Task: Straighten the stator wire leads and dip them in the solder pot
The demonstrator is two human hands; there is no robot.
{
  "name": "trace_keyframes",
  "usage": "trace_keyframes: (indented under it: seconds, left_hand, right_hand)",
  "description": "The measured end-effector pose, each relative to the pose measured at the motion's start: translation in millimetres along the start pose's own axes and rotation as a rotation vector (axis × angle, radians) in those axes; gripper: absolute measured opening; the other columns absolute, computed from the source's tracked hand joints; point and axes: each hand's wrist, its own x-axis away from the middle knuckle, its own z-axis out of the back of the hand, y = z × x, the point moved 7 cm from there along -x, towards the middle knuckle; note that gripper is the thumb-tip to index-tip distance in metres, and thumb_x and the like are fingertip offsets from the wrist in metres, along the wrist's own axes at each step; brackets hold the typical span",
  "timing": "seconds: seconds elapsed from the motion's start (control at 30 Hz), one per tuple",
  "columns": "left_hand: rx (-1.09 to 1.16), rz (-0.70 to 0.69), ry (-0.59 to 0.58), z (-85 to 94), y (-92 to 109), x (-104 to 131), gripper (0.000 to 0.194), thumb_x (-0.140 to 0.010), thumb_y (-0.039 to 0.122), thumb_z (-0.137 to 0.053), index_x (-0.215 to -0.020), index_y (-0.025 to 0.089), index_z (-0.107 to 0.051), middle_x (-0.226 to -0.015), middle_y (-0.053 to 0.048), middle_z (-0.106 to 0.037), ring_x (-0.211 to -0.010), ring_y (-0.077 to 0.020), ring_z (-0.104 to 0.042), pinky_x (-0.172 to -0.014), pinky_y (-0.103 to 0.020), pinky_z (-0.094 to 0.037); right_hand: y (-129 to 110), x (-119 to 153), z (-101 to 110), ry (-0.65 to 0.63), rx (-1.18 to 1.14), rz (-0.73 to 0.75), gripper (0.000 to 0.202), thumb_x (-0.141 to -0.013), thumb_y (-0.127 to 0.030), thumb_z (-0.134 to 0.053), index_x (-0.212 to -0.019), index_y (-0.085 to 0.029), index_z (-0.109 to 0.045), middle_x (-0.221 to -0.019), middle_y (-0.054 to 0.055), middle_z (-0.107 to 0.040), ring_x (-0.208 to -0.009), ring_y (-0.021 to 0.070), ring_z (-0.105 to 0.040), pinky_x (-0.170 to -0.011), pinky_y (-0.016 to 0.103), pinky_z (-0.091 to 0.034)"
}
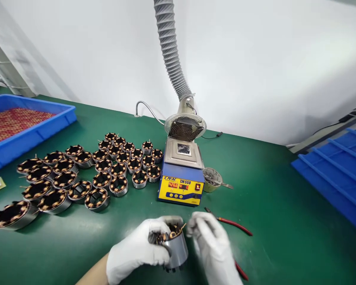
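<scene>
My left hand [144, 245], in a white glove, is wrapped round a motor stator [178, 249] with a shiny metal ring and copper windings. The stator is tilted, and a short copper wire end sticks up from its rim on the right. Just right of that wire, my gloved right hand [212, 245] has its fingers drawn together in a pinch. It is slightly blurred, and whatever is between the fingertips is too small to make out. Pliers [235, 224] with red handles lie on the table, partly hidden behind the right hand.
Several stators [96, 198] stand in rows on the green table [264, 198]. A blue and yellow solder pot [180, 190] sits under an exhaust hose [170, 47]. Beside it is a small cup [212, 180] with a flat tool across. Blue trays [59, 118] flank the table.
</scene>
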Motion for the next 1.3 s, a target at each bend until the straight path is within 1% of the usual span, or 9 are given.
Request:
trace_keyframes:
  seconds: [0.17,0.33,0.47,0.57,0.77,0.9,1.0,1.07,1.3]
  left_hand:
    - [-0.438,0.067,0.215,20.3,3,-1,0.032,-0.060,0.028,-0.067,-0.088,0.013,-0.067,-0.142,-0.006,-0.032,-0.134,-0.0243,-0.029,-0.111,-0.037,-0.033]
    - [-0.773,0.164,0.247,18.7,1,-1,0.088,-0.053,0.012,-0.071,-0.135,0.025,-0.044,-0.141,-0.002,-0.036,-0.133,-0.0205,-0.032,-0.119,-0.038,-0.022]
    - [-0.573,0.056,0.285,20.9,11,-2,0.038,-0.069,0.033,-0.062,-0.102,0.017,-0.069,-0.117,-0.004,-0.059,-0.115,-0.0183,-0.051,-0.109,-0.030,-0.037]
    - [-0.388,0.009,0.453,34.8,17,4,0.047,-0.080,0.048,-0.041,-0.074,0.010,-0.069,-0.102,-0.008,-0.065,-0.107,-0.0184,-0.056,-0.099,-0.027,-0.045]
    - [-0.340,0.064,0.361,23.9,0,0,0.049,-0.069,0.037,-0.055,-0.112,0.015,-0.063,-0.119,-0.005,-0.057,-0.113,-0.0163,-0.052,-0.106,-0.025,-0.041]
    - [-0.237,0.043,0.553,32.1,-5,-3,0.037,-0.072,0.039,-0.053,-0.088,0.009,-0.067,-0.097,-0.010,-0.064,-0.091,-0.0151,-0.061,-0.084,-0.022,-0.051]
    - [-0.048,0.003,0.668,48.9,-5,-1,0.049,-0.074,0.048,-0.054,-0.100,0.007,-0.059,-0.079,-0.009,-0.063,-0.072,-0.0128,-0.061,-0.065,-0.018,-0.051]
    - [-0.002,-0.091,0.765,61.6,1,5,0.056,-0.076,0.049,-0.052,-0.112,0.006,-0.053,-0.083,-0.009,-0.063,-0.080,-0.0126,-0.062,-0.074,-0.018,-0.052]
    - [-0.333,0.180,0.150,15.7,-21,-8,0.098,-0.052,0.011,-0.068,-0.142,0.020,-0.031,-0.138,-0.009,-0.039,-0.111,-0.0174,-0.054,-0.093,-0.023,-0.051]
  right_hand:
    - [67,20,-49,-0.399,-0.431,-0.480,0.043,-0.073,-0.041,-0.069,-0.109,-0.018,-0.062,-0.112,0.009,-0.057,-0.094,0.0154,-0.057,-0.088,0.031,-0.043]
    - [81,15,-53,-0.358,-0.648,-0.611,0.034,-0.078,-0.036,-0.065,-0.104,-0.015,-0.064,-0.111,0.009,-0.059,-0.105,0.0185,-0.055,-0.094,0.032,-0.039]
    - [77,12,-52,-0.397,-0.644,-0.539,0.027,-0.080,-0.025,-0.063,-0.105,-0.017,-0.062,-0.107,0.008,-0.060,-0.097,0.0163,-0.058,-0.082,0.027,-0.044]
    - [81,15,-53,-0.439,-0.617,-0.561,0.039,-0.075,-0.025,-0.067,-0.112,-0.014,-0.058,-0.099,0.009,-0.060,-0.087,0.0175,-0.060,-0.073,0.026,-0.044]
    - [80,14,-53,-0.424,-0.680,-0.511,0.041,-0.085,-0.026,-0.057,-0.124,-0.018,-0.049,-0.115,0.010,-0.055,-0.103,0.0194,-0.055,-0.090,0.037,-0.040]
    - [78,16,-55,-0.417,-0.624,-0.513,0.043,-0.077,-0.022,-0.066,-0.118,-0.019,-0.052,-0.109,0.008,-0.057,-0.099,0.0189,-0.056,-0.080,0.031,-0.042]
    - [79,18,-54,-0.432,-0.628,-0.551,0.042,-0.077,-0.019,-0.063,-0.118,-0.016,-0.053,-0.107,0.010,-0.057,-0.094,0.0201,-0.058,-0.079,0.031,-0.041]
    - [78,18,-54,-0.468,-0.673,-0.578,0.038,-0.079,-0.026,-0.061,-0.114,-0.013,-0.056,-0.105,0.011,-0.058,-0.091,0.0209,-0.059,-0.079,0.032,-0.042]
    - [80,14,-49,-0.336,-0.842,-0.710,0.051,-0.070,-0.045,-0.067,-0.107,-0.012,-0.058,-0.105,0.010,-0.061,-0.101,0.0221,-0.056,-0.091,0.037,-0.040]
